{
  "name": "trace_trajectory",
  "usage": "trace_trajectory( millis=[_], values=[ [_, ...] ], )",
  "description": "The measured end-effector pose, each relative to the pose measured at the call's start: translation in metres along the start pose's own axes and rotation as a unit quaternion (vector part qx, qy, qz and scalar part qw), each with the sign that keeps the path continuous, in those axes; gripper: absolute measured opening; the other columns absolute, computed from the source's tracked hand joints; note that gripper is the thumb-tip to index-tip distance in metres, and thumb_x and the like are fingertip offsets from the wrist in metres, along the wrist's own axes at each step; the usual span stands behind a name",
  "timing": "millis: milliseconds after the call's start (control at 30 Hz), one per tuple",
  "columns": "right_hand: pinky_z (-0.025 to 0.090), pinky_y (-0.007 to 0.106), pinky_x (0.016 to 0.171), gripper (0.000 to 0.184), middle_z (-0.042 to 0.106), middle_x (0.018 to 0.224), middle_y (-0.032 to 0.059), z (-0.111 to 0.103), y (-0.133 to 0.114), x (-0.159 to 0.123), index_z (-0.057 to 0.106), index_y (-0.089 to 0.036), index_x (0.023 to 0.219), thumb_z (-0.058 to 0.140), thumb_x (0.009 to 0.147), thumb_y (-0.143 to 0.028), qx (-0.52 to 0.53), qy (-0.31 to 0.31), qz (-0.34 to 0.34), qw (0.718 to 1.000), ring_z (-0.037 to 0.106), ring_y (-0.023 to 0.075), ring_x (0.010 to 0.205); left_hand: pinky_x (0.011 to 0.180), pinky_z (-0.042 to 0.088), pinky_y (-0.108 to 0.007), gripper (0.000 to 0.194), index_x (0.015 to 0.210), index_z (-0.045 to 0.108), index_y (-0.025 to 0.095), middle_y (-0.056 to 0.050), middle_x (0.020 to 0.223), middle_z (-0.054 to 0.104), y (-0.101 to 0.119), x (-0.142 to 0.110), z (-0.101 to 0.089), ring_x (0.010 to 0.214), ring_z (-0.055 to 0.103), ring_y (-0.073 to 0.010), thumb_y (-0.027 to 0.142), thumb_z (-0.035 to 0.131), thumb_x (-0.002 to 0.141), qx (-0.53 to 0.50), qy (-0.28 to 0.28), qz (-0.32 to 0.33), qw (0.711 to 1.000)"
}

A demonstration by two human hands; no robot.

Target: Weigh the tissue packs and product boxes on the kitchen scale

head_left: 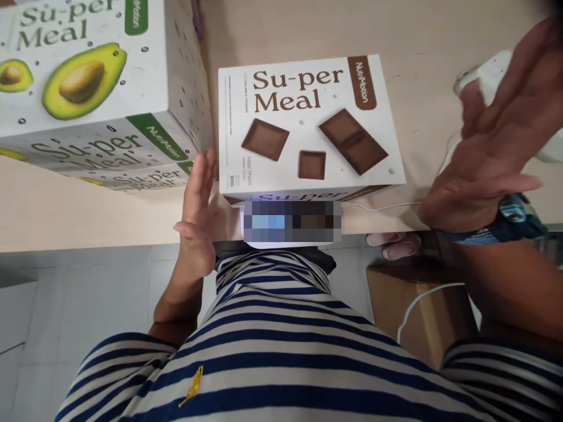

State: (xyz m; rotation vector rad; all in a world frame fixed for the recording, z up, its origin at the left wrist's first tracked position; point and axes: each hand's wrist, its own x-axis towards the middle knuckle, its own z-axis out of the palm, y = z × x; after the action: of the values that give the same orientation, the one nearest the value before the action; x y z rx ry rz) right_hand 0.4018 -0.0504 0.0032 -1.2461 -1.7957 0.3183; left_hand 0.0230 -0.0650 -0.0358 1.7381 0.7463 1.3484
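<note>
A white meal shake box (281, 140) with chocolate pieces printed on it lies on the table in front of me. My left hand (200, 205) is held upright with fingers stretched out, in the gap between this box and the avocado boxes; whether it touches either one I cannot tell. My right hand (479, 140) is raised to the right of the chocolate box, fingers spread, apart from it and holding nothing. A phone-like device (290, 239), its screen blurred out, sits at the table edge against the near side of the box.
Stacked avocado meal shake boxes (145, 70) stand at the left of the table (299, 29). Behind my right hand are a white device (488, 67) and a white cable (387, 207). A cardboard box (409, 299) stands on the floor below, with pink footwear (400, 246) nearby.
</note>
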Motion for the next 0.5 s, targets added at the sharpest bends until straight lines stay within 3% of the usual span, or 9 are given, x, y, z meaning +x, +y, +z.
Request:
trace_trajectory(
  millis=[67, 100, 233, 333, 400, 500],
  values=[
    [0.026, 0.052, 0.145, 0.105, 0.015, 0.179, -0.0192, 0.010, -0.017, -0.002, 0.024, -0.054, 0.169, 0.020, 0.081, -0.111, 0.076, 0.053, -0.011, 0.996, 0.003, 0.0302, 0.177, 0.147, 0.027, -0.050, 0.081, 0.172, 0.033, 0.041, 0.007, 0.181, 0.037, -0.002, -0.001, -0.002, 0.173, 0.031, -0.0283, 0.083, 0.021, 0.104, 0.007, 0.004, 0.001, 1.000],
    [0.030, 0.051, 0.143, 0.098, 0.020, 0.178, -0.0199, 0.013, -0.024, -0.003, 0.030, -0.056, 0.167, 0.025, 0.083, -0.108, 0.105, 0.056, -0.003, 0.993, 0.010, 0.0288, 0.176, 0.147, 0.029, -0.051, 0.079, 0.171, 0.035, 0.043, 0.008, 0.181, 0.038, -0.002, -0.002, -0.003, 0.172, 0.032, -0.0295, 0.083, 0.025, 0.103, 0.011, 0.000, -0.003, 1.000],
    [0.034, 0.055, 0.139, 0.087, 0.026, 0.177, -0.0174, 0.017, -0.033, -0.006, 0.037, -0.056, 0.165, 0.027, 0.091, -0.101, 0.130, 0.047, -0.003, 0.990, 0.014, 0.0309, 0.175, 0.145, 0.030, -0.060, 0.079, 0.169, 0.036, 0.046, 0.007, 0.180, 0.039, 0.002, -0.002, -0.003, 0.171, 0.034, -0.0352, 0.086, 0.033, 0.100, 0.016, -0.013, -0.042, 0.999],
    [0.032, 0.058, 0.141, 0.085, 0.024, 0.178, -0.0199, 0.017, -0.029, -0.006, 0.035, -0.061, 0.164, 0.031, 0.090, -0.101, 0.144, 0.026, 0.013, 0.989, 0.016, 0.0309, 0.175, 0.146, 0.029, -0.057, 0.083, 0.171, 0.034, 0.042, 0.003, 0.181, 0.037, 0.010, -0.002, 0.002, 0.172, 0.032, -0.0351, 0.085, 0.040, 0.100, 0.015, -0.004, -0.052, 0.999],
    [0.029, 0.055, 0.144, 0.080, 0.016, 0.179, -0.0245, 0.017, -0.028, -0.007, 0.025, -0.067, 0.165, 0.037, 0.092, -0.097, 0.181, -0.029, 0.053, 0.982, 0.010, 0.0257, 0.176, 0.147, 0.027, -0.052, 0.085, 0.172, 0.031, 0.041, 0.002, 0.183, 0.033, 0.017, -0.006, 0.003, 0.173, 0.030, -0.0334, 0.082, 0.047, 0.099, 0.016, 0.000, -0.059, 0.998],
    [0.026, 0.052, 0.147, 0.093, 0.006, 0.182, -0.0191, 0.017, -0.036, -0.009, 0.005, -0.060, 0.172, 0.043, 0.093, -0.093, 0.238, -0.208, 0.102, 0.943, 0.003, 0.0218, 0.177, 0.148, 0.020, -0.054, 0.092, 0.174, 0.028, 0.038, -0.003, 0.186, 0.026, 0.025, -0.017, -0.005, 0.175, 0.023, -0.0354, 0.076, 0.060, 0.097, 0.019, -0.039, -0.098, 0.994]
  ],
)
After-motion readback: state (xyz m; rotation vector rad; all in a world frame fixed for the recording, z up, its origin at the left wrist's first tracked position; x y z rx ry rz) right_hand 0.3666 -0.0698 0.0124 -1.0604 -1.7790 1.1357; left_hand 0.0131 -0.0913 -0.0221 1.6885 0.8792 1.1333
